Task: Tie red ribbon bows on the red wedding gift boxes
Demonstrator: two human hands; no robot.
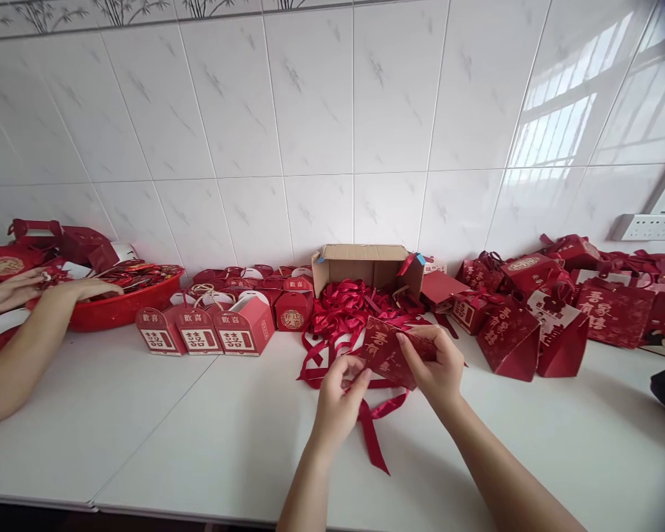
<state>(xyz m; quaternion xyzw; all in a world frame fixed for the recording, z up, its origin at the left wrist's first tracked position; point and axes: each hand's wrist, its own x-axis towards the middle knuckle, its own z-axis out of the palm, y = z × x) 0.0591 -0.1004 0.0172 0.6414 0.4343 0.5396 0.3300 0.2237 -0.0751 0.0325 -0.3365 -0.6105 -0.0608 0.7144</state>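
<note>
Between my two hands is a dark red gift box (385,353) with gold characters, held up over the table and tilted. My left hand (343,388) pinches its lower left corner. On the upper right side, my right hand (433,362) grips it with the thumb on the front face; the other fingers are partly hidden behind. Just behind the box, a heap of red satin ribbons (346,307) spills from an open cardboard box (366,262). One ribbon end (372,440) trails onto the white table (244,436) below my hands.
Red gift boxes (244,329) stand in rows left of the ribbons. More boxes (510,336) and bags (615,310) crowd the right side. At far left, a co-worker's hands (83,288) reach over a red basin (127,307) of small packets. A power strip (641,227) is by the wall.
</note>
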